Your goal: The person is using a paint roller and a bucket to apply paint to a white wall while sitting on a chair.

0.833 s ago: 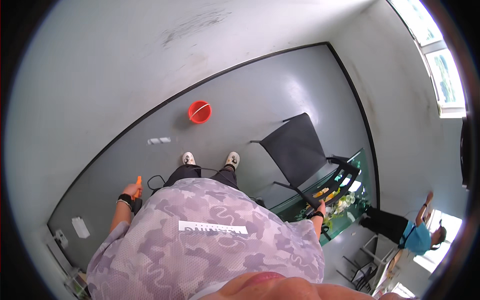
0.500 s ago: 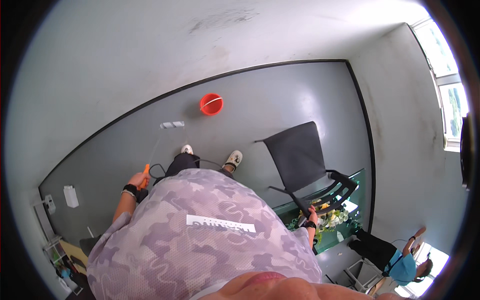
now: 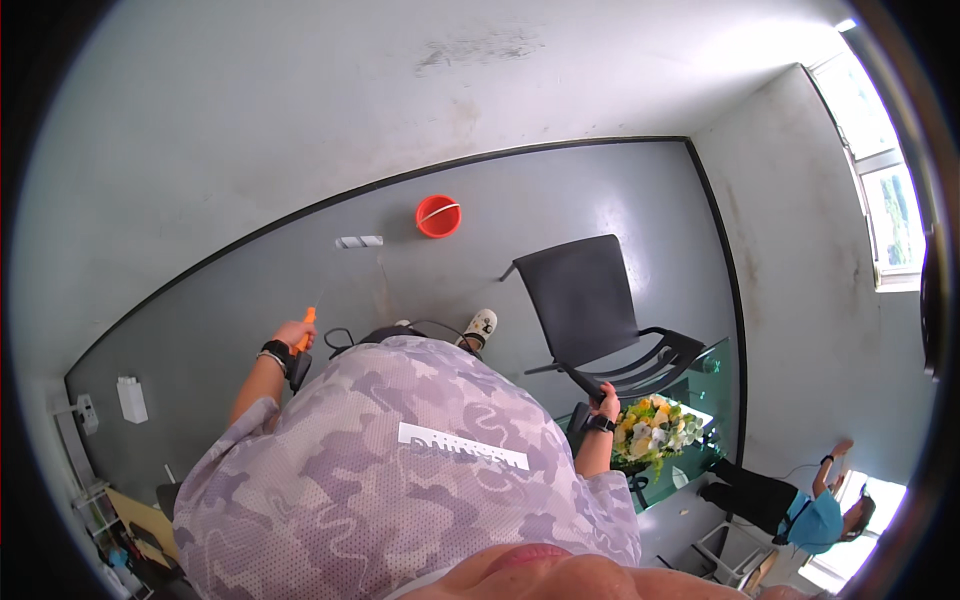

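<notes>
The person's left hand (image 3: 292,333) is closed around the orange handle (image 3: 308,320) of a paint roller, whose long pole runs up to the white roller head (image 3: 358,242) lying on the grey floor (image 3: 200,320) close to the black skirting line at the wall. An orange-red bucket (image 3: 437,215) stands just right of the roller head. The right hand (image 3: 604,400) grips the backrest of a black chair (image 3: 590,300). Steering the roller well probably calls for a firm left wrist and steady footing while 1 hand leans on the chair.
</notes>
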A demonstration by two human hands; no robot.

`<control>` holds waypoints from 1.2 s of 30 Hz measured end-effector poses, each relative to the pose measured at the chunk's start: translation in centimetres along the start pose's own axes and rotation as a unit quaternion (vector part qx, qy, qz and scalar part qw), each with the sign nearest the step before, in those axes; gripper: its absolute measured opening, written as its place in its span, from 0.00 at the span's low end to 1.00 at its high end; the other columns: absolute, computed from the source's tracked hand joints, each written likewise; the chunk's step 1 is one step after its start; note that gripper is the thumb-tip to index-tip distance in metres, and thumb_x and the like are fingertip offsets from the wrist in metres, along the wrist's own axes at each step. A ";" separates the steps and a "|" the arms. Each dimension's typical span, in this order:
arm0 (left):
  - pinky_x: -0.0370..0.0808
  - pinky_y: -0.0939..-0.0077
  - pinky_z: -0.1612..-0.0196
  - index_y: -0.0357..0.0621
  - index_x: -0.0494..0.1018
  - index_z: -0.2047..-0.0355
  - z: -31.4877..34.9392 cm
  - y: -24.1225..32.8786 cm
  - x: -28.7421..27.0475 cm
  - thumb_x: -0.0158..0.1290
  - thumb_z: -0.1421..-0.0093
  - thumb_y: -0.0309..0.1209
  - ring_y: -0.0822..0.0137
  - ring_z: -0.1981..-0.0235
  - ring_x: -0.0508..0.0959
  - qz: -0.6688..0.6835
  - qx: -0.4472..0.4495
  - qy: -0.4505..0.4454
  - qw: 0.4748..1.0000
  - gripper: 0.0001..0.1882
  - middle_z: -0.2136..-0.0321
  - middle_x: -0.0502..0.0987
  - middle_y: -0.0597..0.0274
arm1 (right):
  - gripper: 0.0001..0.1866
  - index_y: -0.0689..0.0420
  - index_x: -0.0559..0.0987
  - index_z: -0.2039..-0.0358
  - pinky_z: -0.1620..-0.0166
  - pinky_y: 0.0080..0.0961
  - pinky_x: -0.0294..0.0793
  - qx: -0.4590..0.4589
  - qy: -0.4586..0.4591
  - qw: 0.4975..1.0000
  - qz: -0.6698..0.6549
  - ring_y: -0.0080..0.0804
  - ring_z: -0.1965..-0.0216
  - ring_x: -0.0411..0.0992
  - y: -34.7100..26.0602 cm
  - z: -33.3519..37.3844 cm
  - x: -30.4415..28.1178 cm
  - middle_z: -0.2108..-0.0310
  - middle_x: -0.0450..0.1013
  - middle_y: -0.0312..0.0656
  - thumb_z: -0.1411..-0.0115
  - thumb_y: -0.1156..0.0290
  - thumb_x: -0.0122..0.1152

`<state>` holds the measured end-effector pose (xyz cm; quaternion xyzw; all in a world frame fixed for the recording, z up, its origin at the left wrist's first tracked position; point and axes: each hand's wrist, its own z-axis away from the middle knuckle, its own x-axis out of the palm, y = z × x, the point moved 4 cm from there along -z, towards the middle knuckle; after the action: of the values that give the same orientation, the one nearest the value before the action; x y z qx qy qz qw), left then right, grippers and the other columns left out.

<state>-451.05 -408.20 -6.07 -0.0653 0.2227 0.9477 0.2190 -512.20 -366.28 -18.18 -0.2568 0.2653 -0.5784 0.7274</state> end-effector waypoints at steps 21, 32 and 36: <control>0.66 0.76 0.82 0.40 0.66 0.81 -1.6 -6.6 -10.5 0.51 0.55 0.26 0.70 0.86 0.68 -0.053 0.008 -0.009 0.999 0.04 0.85 0.68 0.63 | 0.23 0.50 0.68 0.53 0.68 0.23 0.67 0.062 -0.142 0.986 0.059 0.30 0.66 0.67 12.4 19.2 7.2 0.66 0.68 0.39 0.50 0.61 0.56; 0.66 0.78 0.81 0.40 0.65 0.80 2.0 2.0 -9.4 0.51 0.53 0.27 0.70 0.85 0.68 -0.139 0.013 -0.048 0.989 0.06 0.85 0.68 0.63 | 0.21 0.53 0.70 0.53 0.58 0.25 0.64 0.122 -0.131 0.984 0.024 0.32 0.59 0.67 10.9 19.3 9.7 0.61 0.69 0.41 0.45 0.57 0.49; 0.64 0.80 0.83 0.43 0.64 0.78 -0.2 4.3 -8.2 0.50 0.51 0.28 0.73 0.86 0.67 0.022 -0.035 -0.047 0.998 0.06 0.85 0.67 0.66 | 0.21 0.54 0.70 0.53 0.55 0.26 0.62 0.146 -0.136 0.980 0.014 0.32 0.57 0.66 10.9 18.8 12.0 0.59 0.69 0.42 0.44 0.56 0.47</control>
<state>-445.57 -414.94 -2.72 -0.0232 0.1796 0.9616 0.2062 -489.44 -374.61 -13.00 -0.2200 0.0802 -0.5606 0.7943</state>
